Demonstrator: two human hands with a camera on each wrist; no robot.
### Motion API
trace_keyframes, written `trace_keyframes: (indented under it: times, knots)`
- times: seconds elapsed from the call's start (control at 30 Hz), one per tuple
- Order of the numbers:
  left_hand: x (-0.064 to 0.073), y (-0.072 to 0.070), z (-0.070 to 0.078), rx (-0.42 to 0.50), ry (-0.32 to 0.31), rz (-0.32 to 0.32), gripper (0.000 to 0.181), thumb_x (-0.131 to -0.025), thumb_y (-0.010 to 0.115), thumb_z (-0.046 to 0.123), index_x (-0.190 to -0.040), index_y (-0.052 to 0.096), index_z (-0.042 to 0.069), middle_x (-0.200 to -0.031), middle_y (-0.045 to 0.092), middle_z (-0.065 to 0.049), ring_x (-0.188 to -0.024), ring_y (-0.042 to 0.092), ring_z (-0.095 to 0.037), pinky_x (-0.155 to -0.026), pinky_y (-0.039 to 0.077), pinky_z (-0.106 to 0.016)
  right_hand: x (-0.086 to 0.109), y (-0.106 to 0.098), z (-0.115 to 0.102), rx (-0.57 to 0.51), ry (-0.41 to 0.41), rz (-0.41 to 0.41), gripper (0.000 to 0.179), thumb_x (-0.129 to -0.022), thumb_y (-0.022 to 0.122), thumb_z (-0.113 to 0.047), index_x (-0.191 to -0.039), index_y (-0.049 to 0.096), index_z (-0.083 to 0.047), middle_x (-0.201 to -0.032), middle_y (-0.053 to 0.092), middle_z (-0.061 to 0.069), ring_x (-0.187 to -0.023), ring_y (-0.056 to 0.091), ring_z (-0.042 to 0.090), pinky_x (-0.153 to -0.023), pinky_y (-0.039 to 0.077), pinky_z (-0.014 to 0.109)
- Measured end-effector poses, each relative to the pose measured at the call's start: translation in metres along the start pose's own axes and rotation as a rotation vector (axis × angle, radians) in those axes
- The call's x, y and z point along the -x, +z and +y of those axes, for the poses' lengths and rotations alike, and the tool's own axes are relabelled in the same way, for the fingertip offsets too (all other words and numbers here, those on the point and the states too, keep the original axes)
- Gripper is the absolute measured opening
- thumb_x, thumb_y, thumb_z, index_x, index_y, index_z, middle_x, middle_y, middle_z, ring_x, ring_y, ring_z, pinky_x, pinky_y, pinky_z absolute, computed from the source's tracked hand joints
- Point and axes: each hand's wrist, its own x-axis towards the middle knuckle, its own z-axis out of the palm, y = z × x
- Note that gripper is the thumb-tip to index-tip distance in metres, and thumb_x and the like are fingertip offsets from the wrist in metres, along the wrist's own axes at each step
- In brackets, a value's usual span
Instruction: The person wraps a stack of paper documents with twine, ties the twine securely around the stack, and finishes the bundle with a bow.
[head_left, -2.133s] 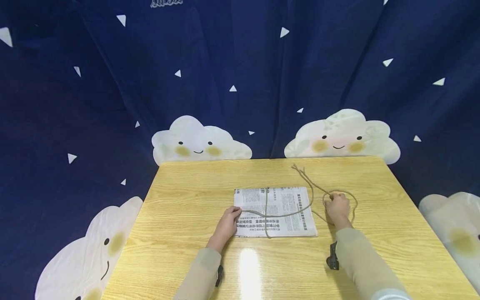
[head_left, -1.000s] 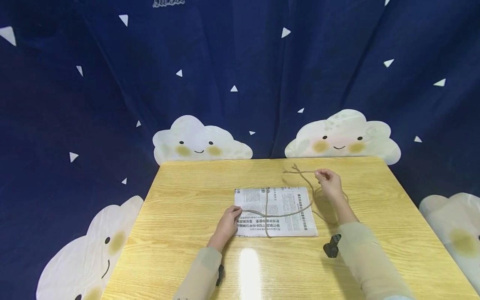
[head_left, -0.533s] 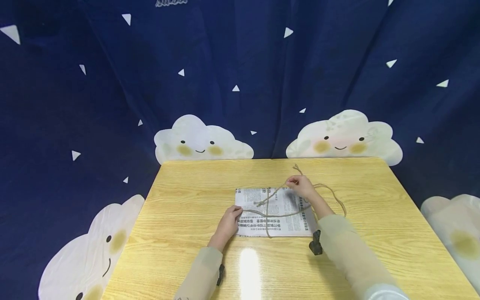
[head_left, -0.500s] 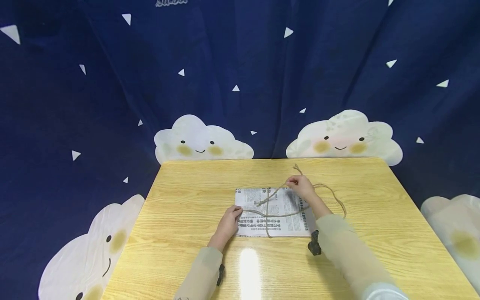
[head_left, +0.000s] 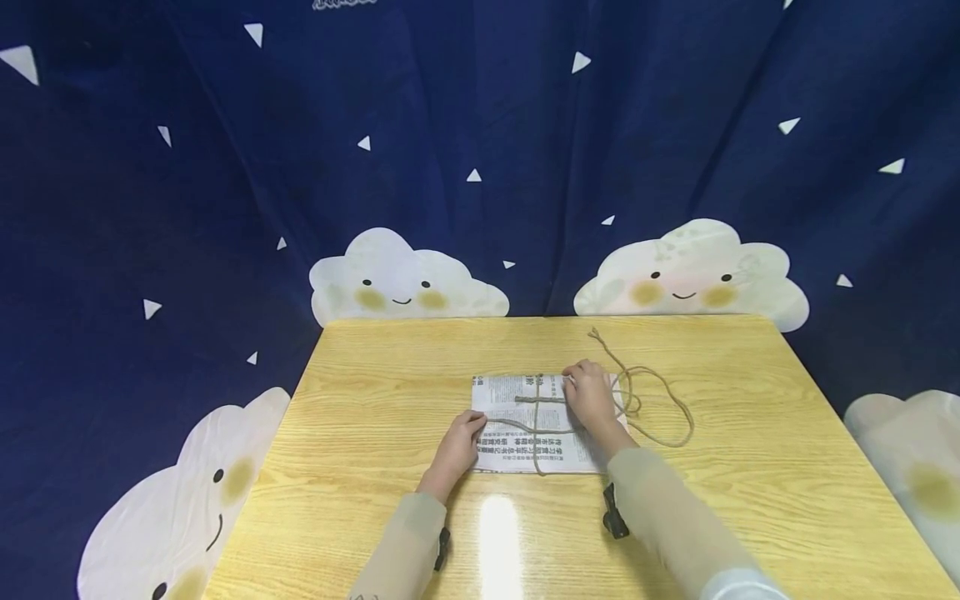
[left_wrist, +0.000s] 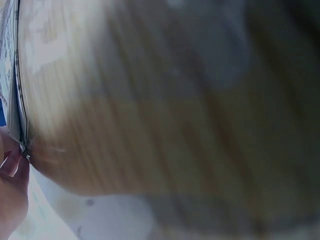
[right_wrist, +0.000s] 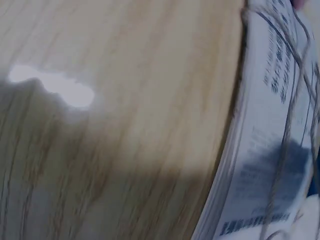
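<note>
A folded stack of newspapers [head_left: 497,390] lies on the table with twine [head_left: 512,423] crossing over it lengthwise and widthwise. My left hand [head_left: 454,446] grips the stack's left edge, where the lengthwise strand meets the fingertips; in the left wrist view its fingers [left_wrist: 21,172] pinch the layered edge. My right hand [head_left: 590,398] is over the stack's right half, and a second, loose length of twine runs leftward from beneath it. I cannot tell whether its fingers still pinch that strand. The right wrist view shows the newspapers [right_wrist: 260,110] and crossing twine, but not the right fingers.
Loose twine loops [head_left: 678,408] spread on the wooden table [head_left: 375,392] right of the stack, with a frayed end [head_left: 594,333] behind it. A dark blue curtain [head_left: 420,100] with smiling clouds [head_left: 405,287] hangs behind and beside the table.
My right hand has gone from the loops at the right, up behind the stack, then left and down onto it, bringing a twine end across the paper. The left hand has stayed put.
</note>
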Motion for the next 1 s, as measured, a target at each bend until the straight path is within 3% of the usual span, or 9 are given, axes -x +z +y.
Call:
trace_keyframes:
  times: [0.1,0.2,0.3,0.37,0.57,0.63,0.77,0.9,1.0]
  knots:
    - [0.000,-0.001,0.001,0.001,-0.002,0.002,0.033,-0.087,0.052,-0.005,-0.119,0.057,-0.002,-0.122,0.053,-0.010,-0.116,0.049,-0.028,-0.101,0.039,-0.036,0.007,0.002,-0.008,-0.069,0.067,-0.010,0.011,-0.084,0.060,-0.009,-0.086,0.066,0.000,-0.074,0.061,0.007,-0.062,0.056,0.018,-0.054,0.049,0.027]
    - [0.000,-0.001,0.001,-0.001,0.004,0.009,0.032,-0.088,0.051,-0.005,-0.119,0.057,-0.002,-0.122,0.053,-0.010,-0.116,0.049,-0.028,-0.101,0.039,-0.036,0.014,0.004,-0.013,-0.178,0.237,-0.084,0.020,-0.084,0.060,-0.014,-0.070,0.064,0.001,-0.054,0.057,0.005,-0.043,0.047,0.013,-0.038,0.039,0.022]
    - [0.000,-0.001,0.000,0.000,0.011,0.016,0.032,-0.087,0.052,-0.005,-0.119,0.057,-0.002,-0.121,0.053,-0.011,-0.115,0.049,-0.028,-0.101,0.039,-0.036,0.019,0.010,-0.013,-0.256,0.429,-0.127,0.033,-0.084,0.061,-0.022,-0.058,0.063,-0.002,-0.043,0.053,0.003,-0.035,0.044,0.010,-0.035,0.036,0.019]
    - [0.000,0.000,0.000,0.001,0.016,0.020,0.032,-0.087,0.051,-0.005,-0.118,0.057,-0.003,-0.121,0.054,-0.011,-0.115,0.050,-0.029,-0.101,0.039,-0.036,0.020,0.014,-0.012,-0.343,0.539,-0.116,0.035,-0.083,0.062,-0.025,-0.057,0.064,-0.001,-0.040,0.053,0.002,-0.032,0.045,0.008,-0.034,0.037,0.019]
    - [0.001,0.000,-0.001,-0.003,0.027,0.025,0.032,-0.087,0.051,-0.005,-0.118,0.058,-0.003,-0.121,0.054,-0.011,-0.115,0.050,-0.029,-0.101,0.039,-0.037,0.018,0.024,-0.008,-0.840,0.843,0.002,0.019,-0.084,0.062,-0.012,-0.075,0.062,0.005,-0.046,0.058,0.003,-0.035,0.051,0.006,-0.036,0.044,0.017]
    - [0.001,0.001,-0.001,-0.003,0.026,0.026,0.031,-0.087,0.051,-0.006,-0.118,0.058,-0.003,-0.121,0.054,-0.011,-0.115,0.050,-0.029,-0.101,0.039,-0.037,0.017,0.025,-0.009,-0.938,0.912,0.027,0.014,-0.085,0.061,-0.008,-0.079,0.061,0.005,-0.049,0.058,0.002,-0.038,0.051,0.005,-0.037,0.043,0.016]
    - [0.000,0.001,0.000,-0.006,0.027,0.027,0.032,-0.088,0.050,-0.006,-0.118,0.058,-0.003,-0.121,0.054,-0.011,-0.115,0.050,-0.029,-0.101,0.039,-0.036,0.013,0.024,-0.011,-0.951,0.904,0.045,0.016,-0.087,0.061,-0.008,-0.087,0.062,0.008,-0.054,0.058,0.002,-0.043,0.051,0.006,-0.040,0.044,0.017]
    - [0.000,0.001,0.000,-0.003,0.026,0.026,0.032,-0.087,0.051,-0.007,-0.118,0.058,-0.003,-0.121,0.054,-0.012,-0.115,0.050,-0.029,-0.101,0.039,-0.036,0.007,0.022,-0.012,-0.975,0.796,0.042,0.025,-0.091,0.056,-0.013,-0.097,0.053,0.010,-0.068,0.062,0.006,-0.054,0.058,0.007,-0.053,0.053,0.021]
    - [0.001,0.000,0.001,0.005,0.016,0.023,0.032,-0.086,0.052,-0.007,-0.118,0.058,-0.003,-0.121,0.053,-0.012,-0.115,0.049,-0.029,-0.101,0.039,-0.037,-0.001,0.019,-0.013,-1.076,0.736,0.018,0.025,-0.093,0.051,-0.010,-0.105,0.045,0.010,-0.076,0.063,0.010,-0.061,0.064,0.009,-0.065,0.056,0.024]
